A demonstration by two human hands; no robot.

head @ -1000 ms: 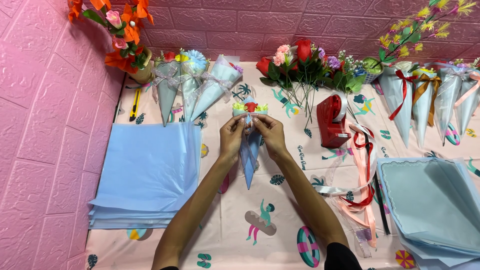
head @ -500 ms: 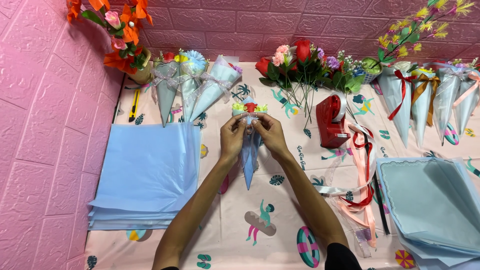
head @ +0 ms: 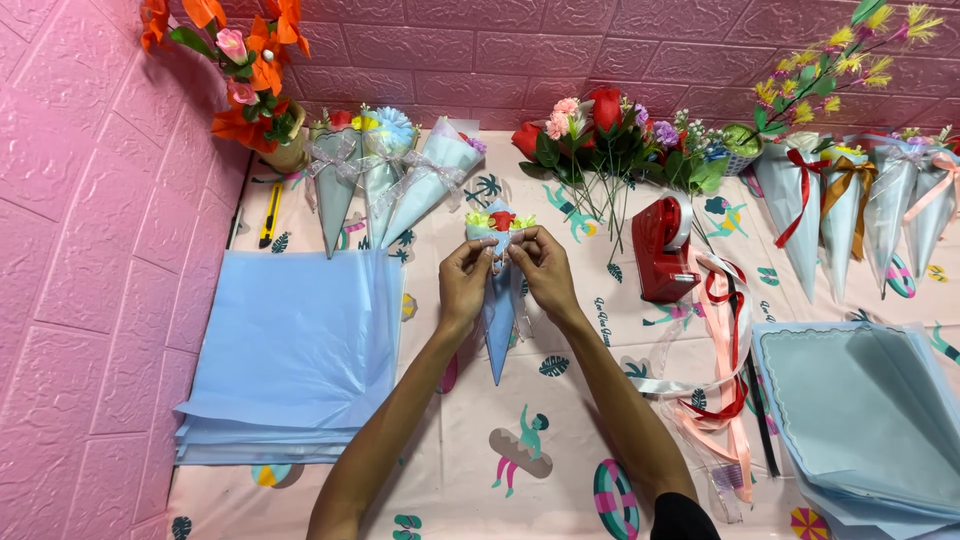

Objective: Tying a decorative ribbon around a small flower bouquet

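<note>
Both hands are meeting over the middle of the desk point(head: 560, 470), which is wearing a pale cloth printed with leaves and swimmers. The left hand point(head: 466, 283) and right hand point(head: 546, 270) are holding a small blue cone point(head: 498, 320) between them, its tip pointing toward the person and its mouth, filled with a red and yellow flower, pointing toward the pink wall point(head: 90, 300). The fingers of both hands are pinching a thin pale ribbon at the cone's neck, thumbs and forefingers pressed together on either side of it. The cone is lying just off or on the cloth; which one cannot be told. To the left a stack of blue sheets point(head: 295, 350) is lying flat, and three finished cones point(head: 385, 180) are fanning out beyond it, beside a vase of orange flowers point(head: 255, 90). Beyond the hands loose flowers point(head: 600, 140) are resting on the cloth. To the right a red tape dispenser point(head: 665, 250) is standing, with loose ribbons point(head: 720, 370) trailing near it, a second stack of sheets point(head: 865, 420) is sitting at the corner, and more wrapped cones point(head: 850, 200) are lining the far right.
</note>
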